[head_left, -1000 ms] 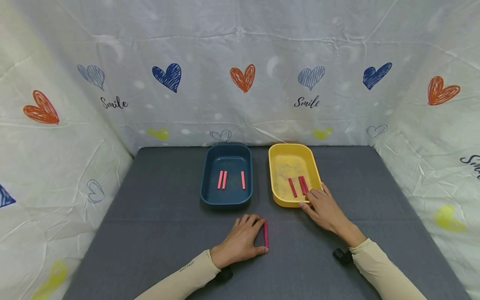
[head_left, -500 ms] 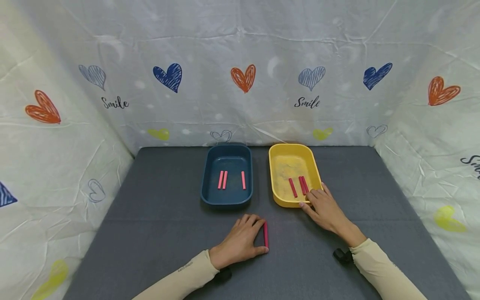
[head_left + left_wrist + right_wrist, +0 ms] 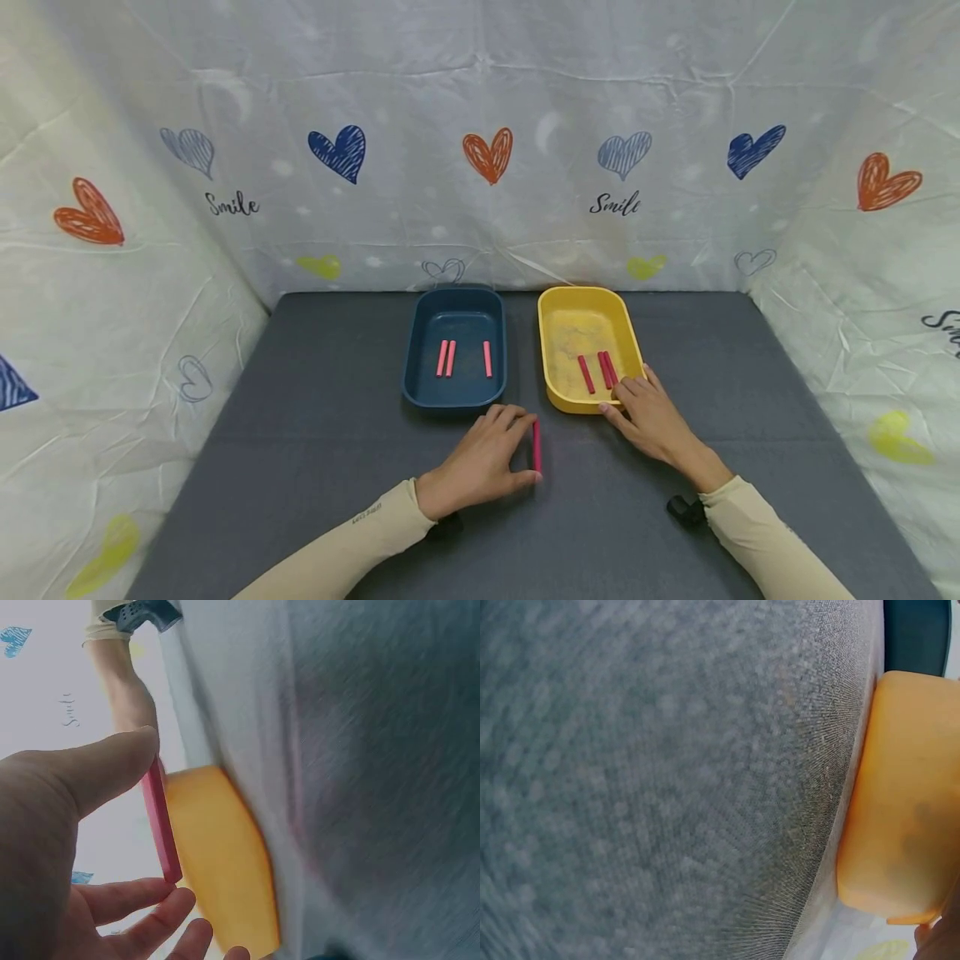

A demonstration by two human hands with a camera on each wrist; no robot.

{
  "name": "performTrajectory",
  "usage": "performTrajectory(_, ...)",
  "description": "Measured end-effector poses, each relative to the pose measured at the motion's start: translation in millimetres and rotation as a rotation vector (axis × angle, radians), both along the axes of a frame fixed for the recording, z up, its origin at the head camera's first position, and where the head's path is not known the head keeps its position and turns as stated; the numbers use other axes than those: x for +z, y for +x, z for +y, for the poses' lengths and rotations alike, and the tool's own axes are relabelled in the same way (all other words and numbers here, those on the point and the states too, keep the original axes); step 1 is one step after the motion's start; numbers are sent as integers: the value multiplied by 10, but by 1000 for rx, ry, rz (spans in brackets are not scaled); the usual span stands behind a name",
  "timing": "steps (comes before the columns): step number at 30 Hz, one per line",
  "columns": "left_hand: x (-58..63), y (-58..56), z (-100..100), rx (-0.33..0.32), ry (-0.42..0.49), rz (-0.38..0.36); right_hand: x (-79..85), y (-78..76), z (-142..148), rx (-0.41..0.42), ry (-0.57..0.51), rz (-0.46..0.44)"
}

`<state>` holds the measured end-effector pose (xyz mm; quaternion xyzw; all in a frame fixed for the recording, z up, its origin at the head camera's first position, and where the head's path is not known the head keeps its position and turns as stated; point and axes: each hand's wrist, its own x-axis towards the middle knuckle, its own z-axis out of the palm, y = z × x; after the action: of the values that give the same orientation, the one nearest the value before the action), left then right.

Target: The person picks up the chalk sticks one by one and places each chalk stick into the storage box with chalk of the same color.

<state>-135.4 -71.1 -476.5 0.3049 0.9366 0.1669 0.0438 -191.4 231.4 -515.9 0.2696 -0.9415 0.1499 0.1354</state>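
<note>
Two trays side by side on grey table (image 3: 300, 467). Blue tray (image 3: 454, 392) on left, holding three pink sticks (image 3: 448, 358). Just in front of blue tray's near right corner, left hand (image 3: 480, 462) pinching red stick (image 3: 537, 446) by its ends, thumb and fingertips curled round it. Right of blue tray, yellow tray (image 3: 551, 367), three red sticks (image 3: 597, 372) inside. Right hand (image 3: 652, 417) at yellow tray's near right corner, fingers straight, touching rim.

Close up, a left hand (image 3: 52, 847) pinches a red stick (image 3: 161, 821) between thumb and fingertips. Just behind it sits a yellow tray (image 3: 225, 862) on blurred grey cloth (image 3: 375, 765).
</note>
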Motion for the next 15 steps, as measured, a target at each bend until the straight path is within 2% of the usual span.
performTrajectory(9, 243, -70, 18, 11, 36, 16, -15, -3, 1, 6, -11, 23)
performTrajectory(15, 353, -119, 47, 21, 34, 13, -16, 0, 2, 7, -19, 27)
